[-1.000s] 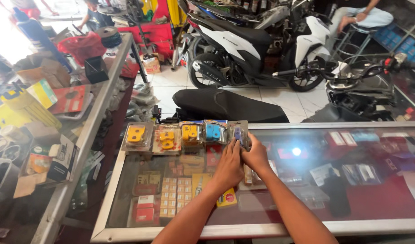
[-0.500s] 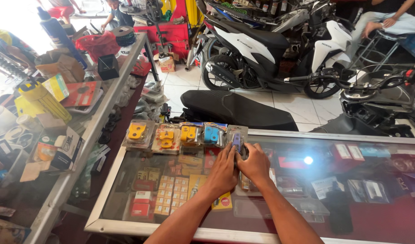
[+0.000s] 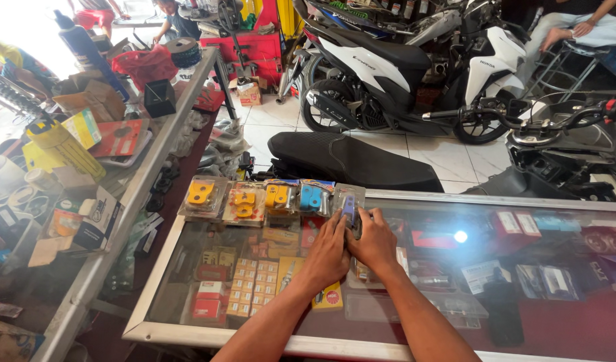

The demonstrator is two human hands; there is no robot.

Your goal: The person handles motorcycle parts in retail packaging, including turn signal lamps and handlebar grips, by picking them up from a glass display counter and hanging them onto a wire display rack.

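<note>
Both my hands rest on a glass display counter (image 3: 455, 200), fingers closed on the near end of a clear blister pack holding a small purple part (image 3: 349, 202). My left hand (image 3: 329, 253) grips its left side, and my right hand (image 3: 376, 245) its right side. This pack ends a row of similar packs along the counter's far edge: a yellow part (image 3: 201, 194), orange-yellow parts (image 3: 245, 202), another yellow one (image 3: 277, 196) and a blue one (image 3: 311, 196).
Boxes and packaged spares show under the glass (image 3: 254, 281). A second counter on the left (image 3: 86, 288) carries boxes, cans and a yellow bottle (image 3: 60, 151). Beyond lie a black seat (image 3: 348, 161), a white scooter (image 3: 402, 74) and a dark motorbike (image 3: 563, 141). A person sits at the back right.
My hands have stayed on the purple-part pack, and the fingers have drawn a little closer over it. The view has dropped slightly towards the counter.
</note>
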